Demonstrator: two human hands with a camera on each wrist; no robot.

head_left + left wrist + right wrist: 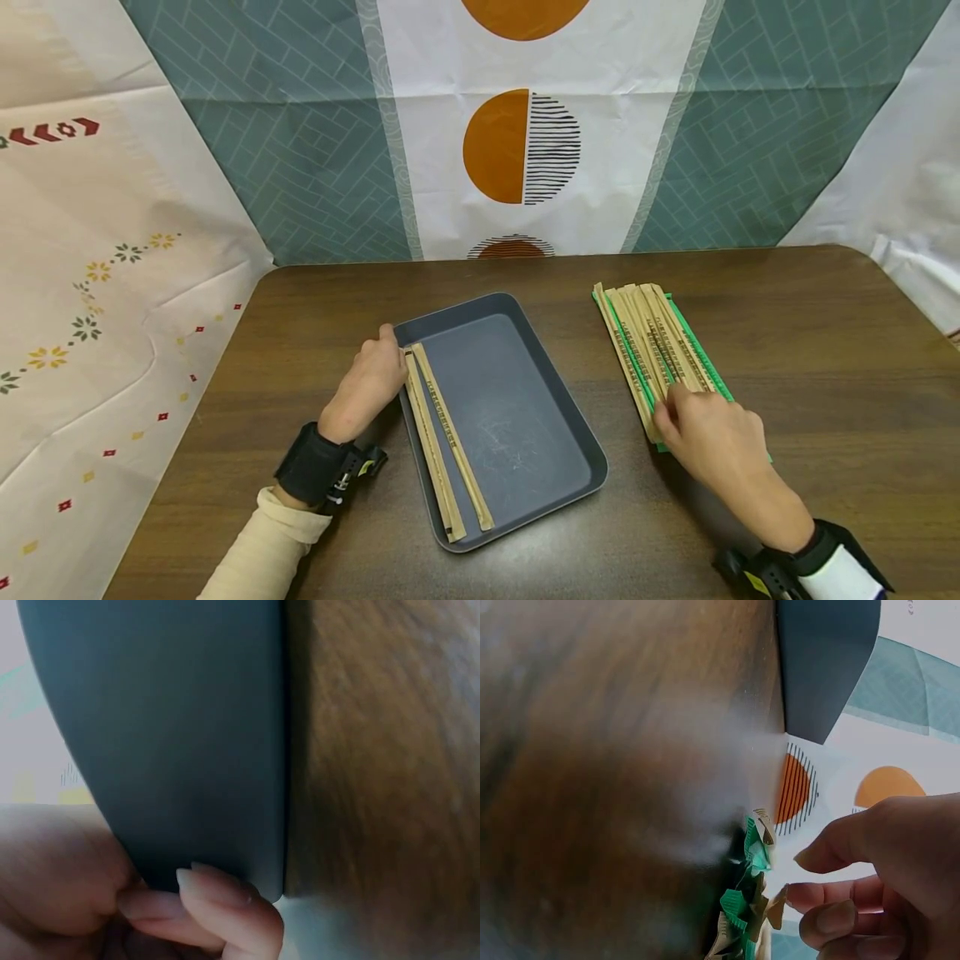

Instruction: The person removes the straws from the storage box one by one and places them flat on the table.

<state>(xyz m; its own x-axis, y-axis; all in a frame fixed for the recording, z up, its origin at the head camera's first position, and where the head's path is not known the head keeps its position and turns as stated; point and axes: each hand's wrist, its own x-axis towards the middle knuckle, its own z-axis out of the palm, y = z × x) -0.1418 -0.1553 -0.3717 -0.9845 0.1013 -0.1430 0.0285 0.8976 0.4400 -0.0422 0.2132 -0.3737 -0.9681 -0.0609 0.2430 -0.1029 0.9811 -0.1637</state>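
A dark grey baking tray (pixel 517 417) lies on the table with two long, thin, tan paper-wrapped sticks (pixel 453 442) along its left side. My left hand (pixel 367 375) grips the tray at its far left corner; in the left wrist view, curled fingers (pixel 225 900) touch the outer wall. On the right lies a pile of tan and green wrapped sticks (pixel 645 333) with printed lettering. Over the pile's near end is my right hand (pixel 712 433). The right wrist view shows its thumb apart from the fingers, and one fingertip touching a tan wrapper end (pixel 777 906).
The brown wooden table (pixel 675 542) extends around the tray and the pile. A patterned cloth (pixel 315 167) hangs behind the far edge, and a white printed cloth (pixel 112 333) is at the left. Both wrists wear black camera straps (pixel 315 462).
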